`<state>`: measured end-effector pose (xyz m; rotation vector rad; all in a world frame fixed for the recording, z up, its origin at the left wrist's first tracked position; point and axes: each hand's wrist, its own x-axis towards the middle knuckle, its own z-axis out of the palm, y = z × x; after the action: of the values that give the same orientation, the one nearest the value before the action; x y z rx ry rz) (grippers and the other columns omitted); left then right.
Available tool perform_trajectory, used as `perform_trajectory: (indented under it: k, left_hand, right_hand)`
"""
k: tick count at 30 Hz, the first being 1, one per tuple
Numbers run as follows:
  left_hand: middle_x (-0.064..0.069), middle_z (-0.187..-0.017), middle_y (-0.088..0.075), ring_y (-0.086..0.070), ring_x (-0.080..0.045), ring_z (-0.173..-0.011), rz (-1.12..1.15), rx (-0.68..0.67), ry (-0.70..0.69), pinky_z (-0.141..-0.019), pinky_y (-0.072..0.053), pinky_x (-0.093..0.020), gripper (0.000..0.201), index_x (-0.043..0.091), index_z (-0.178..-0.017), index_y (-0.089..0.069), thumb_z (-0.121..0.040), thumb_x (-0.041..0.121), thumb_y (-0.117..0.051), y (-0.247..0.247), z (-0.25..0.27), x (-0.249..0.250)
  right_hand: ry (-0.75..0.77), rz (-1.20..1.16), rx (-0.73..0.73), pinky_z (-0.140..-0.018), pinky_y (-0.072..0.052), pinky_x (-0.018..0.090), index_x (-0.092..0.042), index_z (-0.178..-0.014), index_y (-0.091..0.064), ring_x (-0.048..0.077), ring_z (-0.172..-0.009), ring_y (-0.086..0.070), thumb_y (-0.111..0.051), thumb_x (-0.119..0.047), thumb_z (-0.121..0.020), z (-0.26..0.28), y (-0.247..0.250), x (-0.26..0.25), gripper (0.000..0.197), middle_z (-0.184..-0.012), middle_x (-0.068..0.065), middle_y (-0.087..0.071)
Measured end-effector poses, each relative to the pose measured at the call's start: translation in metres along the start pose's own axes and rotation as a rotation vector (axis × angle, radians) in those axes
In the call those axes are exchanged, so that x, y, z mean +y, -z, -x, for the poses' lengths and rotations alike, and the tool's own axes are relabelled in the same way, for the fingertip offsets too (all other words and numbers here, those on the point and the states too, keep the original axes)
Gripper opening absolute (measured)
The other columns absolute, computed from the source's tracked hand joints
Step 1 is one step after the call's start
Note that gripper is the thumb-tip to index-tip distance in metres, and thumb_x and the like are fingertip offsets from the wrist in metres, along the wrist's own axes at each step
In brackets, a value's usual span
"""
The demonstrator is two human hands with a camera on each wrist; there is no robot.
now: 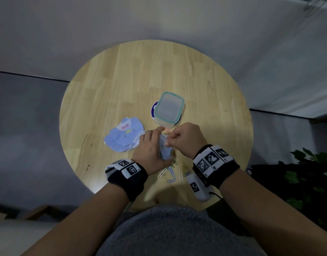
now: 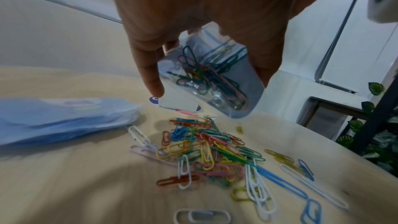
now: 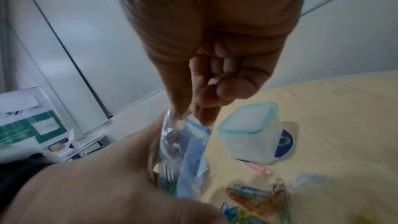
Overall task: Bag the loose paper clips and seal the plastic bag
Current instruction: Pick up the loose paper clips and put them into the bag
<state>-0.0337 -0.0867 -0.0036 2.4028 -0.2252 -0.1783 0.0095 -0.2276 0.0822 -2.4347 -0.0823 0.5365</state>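
Note:
A small clear plastic bag [image 2: 215, 74] with several coloured paper clips inside hangs above the table. My left hand [image 1: 151, 146] grips its body between thumb and fingers. My right hand [image 1: 184, 141] pinches the bag's top edge [image 3: 176, 122] with thumb and forefinger, its other fingers curled into the palm. In the head view the bag [image 1: 165, 150] shows only partly between the two hands. Many loose paper clips [image 2: 211, 151] lie in a pile on the wooden table right under the bag, and they also show near my wrists [image 1: 170, 172].
A clear container with a teal rim [image 1: 169, 108] stands on a blue round sticker just beyond my hands. A stack of light blue printed bags [image 1: 124, 135] lies to the left. The round table [image 1: 122, 71] ends close to my body, and a plant [image 1: 306, 172] stands to the right.

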Motion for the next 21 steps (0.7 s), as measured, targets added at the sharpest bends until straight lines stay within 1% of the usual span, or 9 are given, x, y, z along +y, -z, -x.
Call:
perform_trajectory:
  k: [3,5,8,10,12,13,16,18,21]
  left_hand:
    - [-0.009,-0.115,-0.049,-0.044,-0.029,-0.103,0.025,0.018,0.042,-0.083,-0.034,-0.033,0.098,0.012,-0.136,-0.035,-0.055,0.053,-0.072,0.002,0.001,-0.006]
    - [-0.01,-0.116,-0.05,-0.045,-0.03,-0.103,0.018,0.016,0.061,-0.084,-0.034,-0.034,0.098,0.012,-0.137,-0.035,-0.056,0.06,-0.064,0.003,0.002,-0.014]
    - [-0.009,-0.118,-0.05,-0.045,-0.031,-0.105,0.01,0.007,0.085,-0.085,-0.033,-0.036,0.1,0.013,-0.138,-0.034,-0.056,0.061,-0.067,0.005,0.008,-0.028]
    - [-0.01,-0.118,-0.05,-0.044,-0.032,-0.106,-0.001,-0.006,0.081,-0.086,-0.033,-0.038,0.099,0.012,-0.138,-0.033,-0.057,0.058,-0.067,0.005,0.013,-0.035]
    - [-0.011,-0.118,-0.05,-0.046,-0.035,-0.105,-0.021,-0.013,0.082,-0.087,-0.034,-0.04,0.099,0.011,-0.137,-0.033,-0.056,0.059,-0.062,0.005,0.019,-0.041]
    - [-0.012,-0.119,-0.05,-0.046,-0.036,-0.105,-0.03,-0.018,0.087,-0.087,-0.035,-0.041,0.101,0.01,-0.137,-0.033,-0.055,0.061,-0.061,0.005,0.022,-0.042]
    - [-0.016,-0.12,-0.048,-0.045,-0.037,-0.106,-0.046,-0.041,0.1,-0.088,-0.035,-0.042,0.106,0.006,-0.138,-0.033,-0.053,0.058,-0.07,0.006,0.031,-0.043]
    - [-0.014,-0.12,-0.049,-0.045,-0.037,-0.107,-0.063,-0.043,0.084,-0.089,-0.034,-0.041,0.107,0.005,-0.137,-0.033,-0.053,0.055,-0.074,0.006,0.035,-0.043]
    - [-0.011,-0.119,-0.05,-0.046,-0.035,-0.106,-0.071,-0.032,0.077,-0.089,-0.035,-0.04,0.106,0.008,-0.137,-0.033,-0.053,0.053,-0.079,0.005,0.04,-0.047]
  right_hand:
    - [0.058,-0.012,0.126,-0.067,-0.049,0.029,-0.009,-0.073,-0.072,0.02,-0.07,-0.063,-0.066,-0.021,-0.078,0.005,-0.007,0.009,0.015,-0.074,0.005,-0.072]
    - [0.129,-0.016,0.127,-0.066,-0.047,0.029,-0.013,-0.072,-0.067,0.018,-0.069,-0.059,-0.064,-0.021,-0.078,0.015,-0.017,0.02,0.01,-0.075,0.002,-0.069]
    - [0.348,0.174,-0.093,-0.059,-0.047,0.032,-0.015,-0.074,-0.062,0.025,-0.066,-0.059,-0.064,-0.019,-0.075,0.037,-0.043,0.039,0.004,-0.076,0.005,-0.064]
    - [0.432,0.36,-0.316,-0.061,-0.049,0.036,-0.012,-0.08,-0.062,0.03,-0.075,-0.063,-0.062,-0.023,-0.078,0.048,-0.064,0.051,0.011,-0.084,0.01,-0.065]
    - [0.411,0.474,-0.495,-0.069,-0.047,0.04,-0.009,-0.087,-0.06,0.033,-0.087,-0.061,-0.058,-0.031,-0.084,0.053,-0.082,0.055,0.022,-0.096,0.013,-0.063]
    - [0.4,0.506,-0.524,-0.071,-0.046,0.041,-0.008,-0.086,-0.058,0.034,-0.089,-0.06,-0.058,-0.035,-0.084,0.054,-0.092,0.057,0.027,-0.097,0.015,-0.063]
    - [0.338,0.579,-0.57,-0.066,-0.043,0.038,-0.012,-0.08,-0.052,0.033,-0.086,-0.06,-0.061,-0.042,-0.08,0.056,-0.114,0.057,0.032,-0.092,0.015,-0.063]
    - [0.284,0.599,-0.611,-0.063,-0.038,0.035,-0.013,-0.078,-0.05,0.033,-0.085,-0.06,-0.062,-0.044,-0.08,0.056,-0.122,0.056,0.032,-0.092,0.015,-0.064]
    - [0.18,0.533,-0.55,-0.063,-0.038,0.033,-0.012,-0.078,-0.054,0.032,-0.084,-0.061,-0.064,-0.045,-0.077,0.052,-0.121,0.061,0.035,-0.09,0.015,-0.065]
